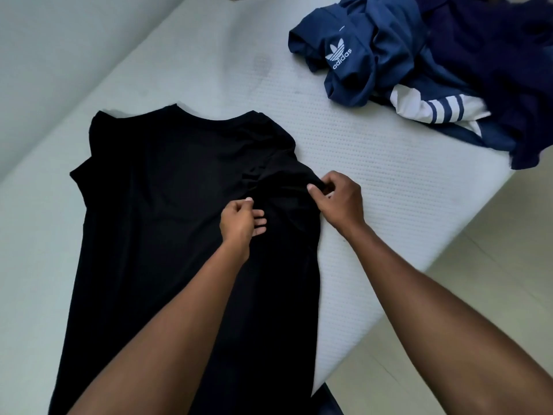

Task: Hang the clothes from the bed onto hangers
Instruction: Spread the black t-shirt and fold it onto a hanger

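A black T-shirt (167,211) lies spread flat on the white mattress (374,163), neck pointing away from me. Its right sleeve is bunched up. My right hand (338,199) pinches that bunched sleeve edge between thumb and fingers. My left hand (241,223) sits on the shirt's chest just left of the sleeve, fingers curled into the fabric. No hanger shows in the view.
A heap of navy blue clothes (419,55), one with a white logo and white stripes, lies at the mattress's far right corner. A pale wall (45,70) runs along the left. The mattress edge drops to a light tiled floor (478,250) on the right.
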A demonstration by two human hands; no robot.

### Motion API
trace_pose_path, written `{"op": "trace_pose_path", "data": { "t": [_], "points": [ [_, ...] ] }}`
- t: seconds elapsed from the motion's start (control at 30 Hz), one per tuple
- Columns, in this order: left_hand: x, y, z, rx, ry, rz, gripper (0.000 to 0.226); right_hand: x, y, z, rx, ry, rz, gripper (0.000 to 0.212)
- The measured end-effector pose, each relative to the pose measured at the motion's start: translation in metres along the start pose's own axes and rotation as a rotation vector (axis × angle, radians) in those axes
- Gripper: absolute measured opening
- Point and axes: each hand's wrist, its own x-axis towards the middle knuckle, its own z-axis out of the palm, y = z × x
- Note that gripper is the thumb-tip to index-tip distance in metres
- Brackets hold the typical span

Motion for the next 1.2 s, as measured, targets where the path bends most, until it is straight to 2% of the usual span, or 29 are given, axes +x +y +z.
{"op": "trace_pose_path", "data": {
  "t": [0.1, 0.17, 0.23, 0.3, 0.33, 0.37, 0.4, 0.47, 0.53, 0.6, 0.63, 0.77, 0.93, 0.97, 1.03, 1.07, 1.17, 1.2],
  "points": [
    [-0.015, -0.004, -0.002, 0.008, -0.072, -0.001, 0.03, -0.035, -0.001, -0.01, -0.045, 0.248, -0.228, 0.021],
    [-0.024, -0.006, -0.003, -0.023, -0.125, -0.023, 0.043, -0.058, -0.018, -0.014, -0.046, 0.278, -0.407, 0.019],
    [-0.026, -0.014, -0.008, -0.103, -0.164, -0.092, 0.06, -0.081, -0.038, -0.009, -0.064, 0.102, -0.587, 0.015],
    [-0.024, -0.025, -0.018, -0.21, -0.163, -0.196, 0.077, -0.104, -0.052, 0.002, -0.048, -0.182, -0.723, 0.017],
    [-0.02, -0.032, -0.024, -0.26, -0.144, -0.24, 0.086, -0.115, -0.055, 0.006, -0.028, -0.264, -0.75, 0.018],
    [-0.017, -0.037, -0.031, -0.303, -0.135, -0.267, 0.093, -0.123, -0.054, 0.009, -0.008, -0.274, -0.74, 0.017],
    [-0.017, -0.041, -0.038, -0.323, -0.139, -0.277, 0.096, -0.132, -0.049, 0.011, 0.006, -0.229, -0.698, 0.014],
    [-0.024, -0.041, -0.049, -0.305, -0.135, -0.272, 0.087, -0.139, -0.03, 0.012, -0.014, -0.101, -0.525, 0.01],
    [-0.026, -0.041, -0.056, -0.19, -0.078, -0.253, 0.076, -0.138, 0.0, 0.014, -0.062, -0.019, -0.239, 0.014],
    [-0.029, -0.045, -0.056, -0.078, -0.047, -0.216, 0.055, -0.142, 0.027, 0.015, -0.058, -0.011, 0.082, 0.025],
    [-0.028, -0.049, -0.056, -0.041, -0.037, -0.207, 0.046, -0.148, 0.038, 0.016, -0.036, -0.028, 0.183, 0.028],
    [-0.031, -0.059, -0.055, -0.015, -0.082, -0.183, 0.033, -0.185, 0.049, 0.026, 0.0, -0.117, 0.245, 0.025],
    [-0.037, -0.078, -0.061, 0.043, -0.194, -0.121, 0.025, -0.273, 0.07, 0.047, -0.02, -0.187, 0.386, 0.02],
    [-0.038, -0.081, -0.063, 0.038, -0.21, -0.118, 0.031, -0.295, 0.075, 0.053, -0.032, -0.197, 0.396, 0.02],
    [-0.035, -0.083, -0.063, 0.037, -0.22, -0.112, 0.066, -0.329, 0.082, 0.062, -0.048, -0.2, 0.415, 0.028],
    [-0.036, -0.086, -0.063, 0.048, -0.225, -0.101, 0.07, -0.349, 0.087, 0.067, -0.047, -0.197, 0.431, 0.033],
    [-0.042, -0.087, -0.062, 0.063, -0.242, -0.061, 0.045, -0.395, 0.097, 0.075, 0.015, -0.173, 0.453, 0.037],
    [-0.043, -0.087, -0.063, 0.053, -0.236, -0.044, 0.047, -0.407, 0.099, 0.075, 0.068, -0.119, 0.456, 0.033]
  ]
}}
